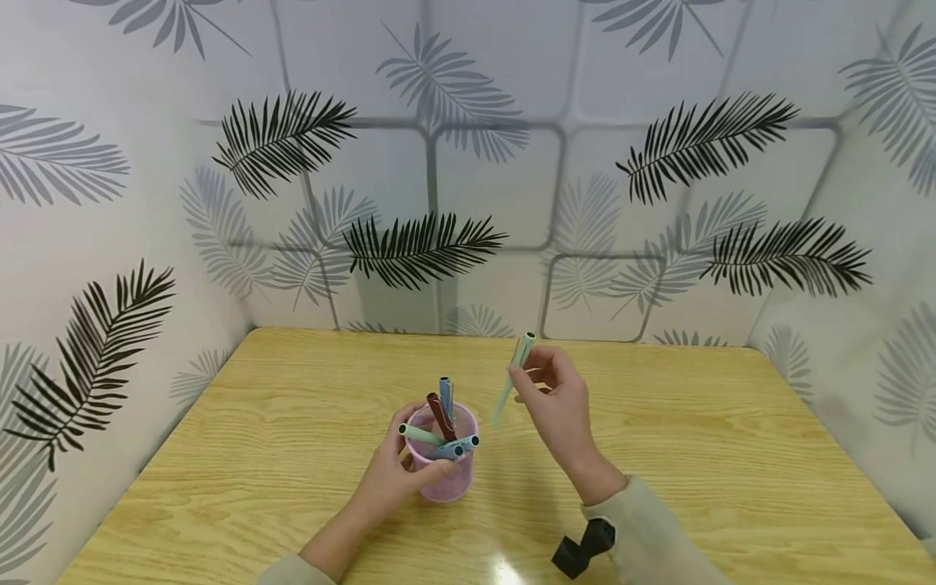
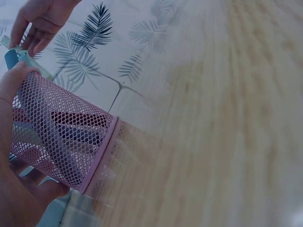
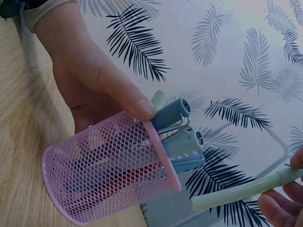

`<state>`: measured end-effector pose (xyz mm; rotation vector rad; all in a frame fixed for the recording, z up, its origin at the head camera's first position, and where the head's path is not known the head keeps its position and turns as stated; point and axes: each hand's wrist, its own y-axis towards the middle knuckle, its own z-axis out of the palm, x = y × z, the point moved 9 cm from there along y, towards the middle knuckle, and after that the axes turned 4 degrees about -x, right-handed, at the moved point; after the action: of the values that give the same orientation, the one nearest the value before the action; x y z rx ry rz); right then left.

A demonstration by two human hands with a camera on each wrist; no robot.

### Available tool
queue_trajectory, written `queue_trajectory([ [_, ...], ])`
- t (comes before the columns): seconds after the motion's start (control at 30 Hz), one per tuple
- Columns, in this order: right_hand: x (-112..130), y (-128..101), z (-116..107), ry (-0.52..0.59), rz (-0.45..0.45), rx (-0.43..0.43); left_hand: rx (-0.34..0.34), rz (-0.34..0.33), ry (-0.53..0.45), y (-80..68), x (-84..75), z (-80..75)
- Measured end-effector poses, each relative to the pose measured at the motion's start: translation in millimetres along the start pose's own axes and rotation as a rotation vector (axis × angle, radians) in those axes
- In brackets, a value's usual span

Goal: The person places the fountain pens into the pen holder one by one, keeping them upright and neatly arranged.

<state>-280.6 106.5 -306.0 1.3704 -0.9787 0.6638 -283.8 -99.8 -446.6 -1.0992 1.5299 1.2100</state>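
A pink mesh pen cup (image 1: 448, 467) (image 2: 61, 142) (image 3: 109, 175) stands on the wooden table (image 1: 292, 422), with several pens (image 1: 442, 414) (image 3: 177, 137) sticking out of it in blue, dark red and pale green. My left hand (image 1: 398, 475) (image 3: 90, 80) grips the cup's side, thumb on the rim. My right hand (image 1: 556, 406) hovers just right of the cup and pinches a pale green pen (image 1: 513, 375) (image 3: 241, 191), held tilted above the table with its capped end up.
Walls covered in leaf-patterned paper (image 1: 468, 162) close in the table at the back and on both sides. Bare wood (image 1: 731, 455) stretches to the right of the hands. A black strap (image 1: 581, 548) sits on my right wrist.
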Motion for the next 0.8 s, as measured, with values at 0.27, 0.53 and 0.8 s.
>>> queue_trajectory([
  [0.27,11.3,-5.4,7.9,0.143,-0.183,-0.020,0.002,0.012,0.006,0.2,0.3,-1.0],
  [0.53,-16.1,-9.9,20.6,0.124,-0.195,0.021,0.016,0.041,-0.016,0.7,0.0,0.2],
  [0.8,-7.3,-20.4,28.1,0.052,-0.192,0.081,0.017,0.034,-0.012,-1.2,-0.5,-0.9],
])
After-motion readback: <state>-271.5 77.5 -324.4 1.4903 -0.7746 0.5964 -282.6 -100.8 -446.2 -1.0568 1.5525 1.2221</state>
